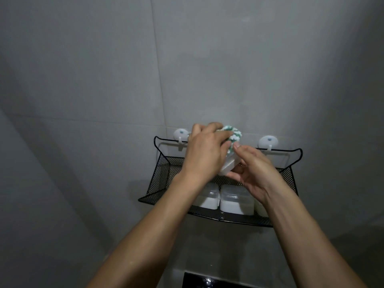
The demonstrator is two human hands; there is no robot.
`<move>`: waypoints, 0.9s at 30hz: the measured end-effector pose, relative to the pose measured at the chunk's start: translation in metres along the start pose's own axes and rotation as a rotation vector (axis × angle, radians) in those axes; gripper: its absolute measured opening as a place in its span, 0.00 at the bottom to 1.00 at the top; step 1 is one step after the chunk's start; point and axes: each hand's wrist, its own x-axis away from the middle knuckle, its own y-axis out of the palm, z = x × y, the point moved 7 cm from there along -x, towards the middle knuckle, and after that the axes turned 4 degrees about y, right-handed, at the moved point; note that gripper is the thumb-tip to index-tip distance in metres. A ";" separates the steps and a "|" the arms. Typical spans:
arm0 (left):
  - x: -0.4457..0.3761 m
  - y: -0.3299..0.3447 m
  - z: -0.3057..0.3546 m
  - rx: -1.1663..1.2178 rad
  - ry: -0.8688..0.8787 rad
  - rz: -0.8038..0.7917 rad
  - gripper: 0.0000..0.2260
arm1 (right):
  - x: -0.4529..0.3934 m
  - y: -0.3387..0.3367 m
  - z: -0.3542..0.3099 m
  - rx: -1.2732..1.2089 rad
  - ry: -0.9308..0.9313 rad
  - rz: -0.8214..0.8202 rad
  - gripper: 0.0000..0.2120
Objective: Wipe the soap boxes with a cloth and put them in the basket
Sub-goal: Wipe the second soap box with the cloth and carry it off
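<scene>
1. Here, the left hand curls its fingers round a green-and-white cloth of nubby, tufted texture and presses it against the upper end of a soap box.
2. The held soap box, a translucent white plastic case with rounded corners, is tilted and kept above the basket, between the two hands.
3. The right hand grips the lower end of this box, thumb on top and fingers curled beneath.
4. The basket is black wire mesh with a solid rod rim and flared sides; it hangs on the wall from two round white hooks.
5. Inside the basket, near its front edge, two soap boxes in the basket stand side by side, touching, each a frosted rectangular case; a third pale shape lies partly hidden behind the right forearm.
6. The wall is of large, smooth grey tiles with thin grout lines.
</scene>
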 end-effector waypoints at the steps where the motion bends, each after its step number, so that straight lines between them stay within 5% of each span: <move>1: 0.003 0.001 0.005 0.016 0.006 0.012 0.11 | -0.001 0.001 0.001 -0.024 0.006 -0.010 0.09; 6: 0.016 0.004 0.018 -0.003 0.002 0.035 0.13 | -0.003 -0.001 0.008 -0.213 0.091 -0.001 0.23; 16: 0.029 -0.002 0.014 -0.006 0.015 0.041 0.25 | -0.001 -0.004 0.005 -0.213 0.129 0.021 0.27; 27: 0.025 -0.017 0.006 0.186 0.051 0.059 0.20 | 0.000 -0.006 0.007 -0.156 0.107 -0.018 0.24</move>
